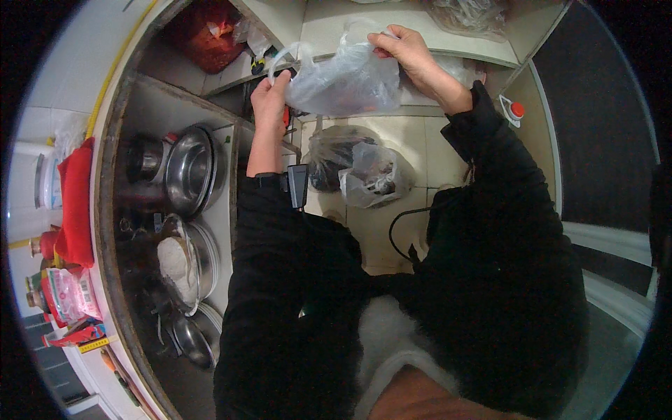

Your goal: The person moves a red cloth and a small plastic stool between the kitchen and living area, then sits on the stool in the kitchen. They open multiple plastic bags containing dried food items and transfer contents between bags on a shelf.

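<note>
A translucent white plastic bag (343,82) is stretched between my two hands in front of the cabinet shelves. My left hand (269,98) is closed on its left side, by a loop-shaped handle. My right hand (408,50) grips the upper right edge between thumb and fingers, higher than the left. What the bag contains, if anything, cannot be made out. Below it on the tiled floor stand a dark plastic bag (327,155) and a whitish plastic bag (375,183) with something inside.
At left, an open cabinet holds metal bowls (189,171) and a bowl of white powder (180,269). A red bag (210,42) sits in the upper-left compartment. A clear bag (467,15) lies on the shelf above. A red-capped white jug (513,110) stands right. A black cable (393,234) hangs below.
</note>
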`<state>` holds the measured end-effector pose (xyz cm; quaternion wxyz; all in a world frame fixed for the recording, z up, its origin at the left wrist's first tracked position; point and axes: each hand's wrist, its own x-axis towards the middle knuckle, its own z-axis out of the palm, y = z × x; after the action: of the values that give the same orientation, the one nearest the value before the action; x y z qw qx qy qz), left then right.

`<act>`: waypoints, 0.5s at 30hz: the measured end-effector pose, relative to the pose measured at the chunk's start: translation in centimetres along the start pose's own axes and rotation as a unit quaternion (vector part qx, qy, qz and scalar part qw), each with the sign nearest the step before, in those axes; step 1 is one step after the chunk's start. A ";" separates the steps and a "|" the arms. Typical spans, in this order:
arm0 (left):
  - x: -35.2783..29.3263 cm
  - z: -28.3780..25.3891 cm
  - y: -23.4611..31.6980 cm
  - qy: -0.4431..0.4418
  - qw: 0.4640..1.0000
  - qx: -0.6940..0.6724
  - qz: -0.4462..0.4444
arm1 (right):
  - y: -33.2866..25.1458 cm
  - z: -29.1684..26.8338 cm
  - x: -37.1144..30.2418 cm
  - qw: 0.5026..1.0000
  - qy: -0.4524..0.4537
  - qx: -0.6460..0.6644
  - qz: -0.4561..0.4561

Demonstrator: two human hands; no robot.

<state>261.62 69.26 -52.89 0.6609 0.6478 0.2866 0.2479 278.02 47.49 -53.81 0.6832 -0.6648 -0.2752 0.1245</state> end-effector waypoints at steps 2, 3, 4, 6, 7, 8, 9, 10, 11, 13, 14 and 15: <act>0.0 -0.2 0.1 -0.001 1.000 0.005 -0.031 | 0.0 -0.1 -0.2 1.000 0.001 -0.005 0.001; 0.1 -0.3 0.1 -0.005 0.999 -0.015 -0.051 | 0.1 -0.2 -0.2 1.000 -0.001 -0.002 -0.005; 0.3 -0.5 0.0 -0.009 0.997 -0.034 -0.071 | 0.2 -0.3 -0.2 1.000 0.014 0.015 0.008; 0.6 -0.7 -0.3 -0.061 0.985 -0.144 -0.065 | 0.5 -0.6 -0.2 0.997 0.020 0.063 0.029; 0.8 -0.9 -0.3 -0.078 0.973 -0.208 -0.065 | 0.6 -0.9 0.0 0.998 0.017 0.062 0.024; 1.0 -1.0 -0.4 -0.094 0.956 -0.270 -0.065 | 0.8 -1.1 0.2 0.998 0.006 0.065 0.022; 1.1 -1.5 -0.2 -0.147 0.936 -0.310 -0.077 | 0.9 -1.4 0.4 0.997 0.018 0.056 0.043; 1.1 -1.7 -0.2 -0.173 0.921 -0.338 -0.081 | 1.1 -1.6 0.4 0.996 0.009 0.081 0.034; 1.0 -1.9 0.0 -0.185 0.910 -0.358 -0.092 | 1.3 -1.9 0.4 0.994 0.023 0.095 0.048; 0.6 -2.2 0.6 -0.171 0.917 -0.345 -0.109 | 1.7 -2.2 0.4 0.979 0.032 0.189 0.065; 0.2 -2.2 0.9 -0.202 0.919 -0.328 -0.088 | 1.8 -2.5 0.4 0.974 0.031 0.198 0.105; -0.2 -2.2 1.2 -0.216 0.924 -0.307 -0.076 | 1.9 -2.8 0.4 0.968 0.010 0.211 0.138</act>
<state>259.99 70.69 -51.71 0.8901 0.4274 0.0948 0.1268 280.17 45.53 -55.45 0.7871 -0.5384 -0.1414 0.2659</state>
